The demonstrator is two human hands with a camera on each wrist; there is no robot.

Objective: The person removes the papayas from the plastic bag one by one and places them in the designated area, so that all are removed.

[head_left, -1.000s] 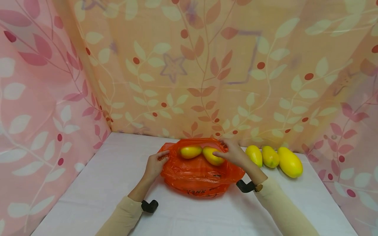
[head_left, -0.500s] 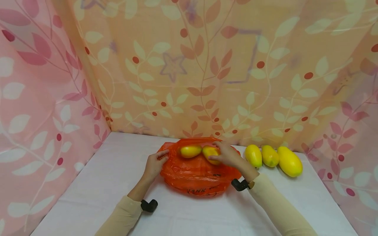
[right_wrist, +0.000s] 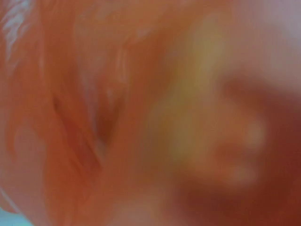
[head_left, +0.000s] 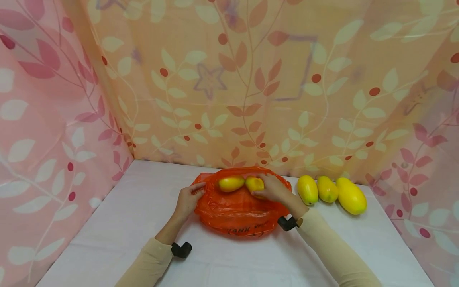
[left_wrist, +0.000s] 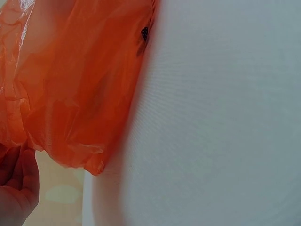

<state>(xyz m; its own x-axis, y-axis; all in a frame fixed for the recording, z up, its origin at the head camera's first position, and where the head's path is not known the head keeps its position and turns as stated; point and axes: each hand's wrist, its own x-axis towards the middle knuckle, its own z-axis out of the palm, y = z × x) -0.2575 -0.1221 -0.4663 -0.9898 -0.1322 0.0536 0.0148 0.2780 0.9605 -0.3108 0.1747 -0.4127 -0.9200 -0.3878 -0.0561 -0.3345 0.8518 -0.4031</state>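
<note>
Inside the orange-red bag [head_left: 227,207], right hand [head_left: 275,190] with fingers curled round a yellow fruit [head_left: 254,184]. Just left of that grip, a second fruit [head_left: 231,183]. Farther left, left hand [head_left: 187,202] pinching the bag's edge. Right of the grip, outside the bag: three more fruits [head_left: 328,189], side by side, on white tabletop [head_left: 229,263].

Left hand [head_left: 187,200] apart from right hand [head_left: 274,189]

left fingers [left_wrist: 30,175] hold orange bag [left_wrist: 89,84] | dark mark [left_wrist: 145,35] on it | white cloth [left_wrist: 216,117] alongside
</note>
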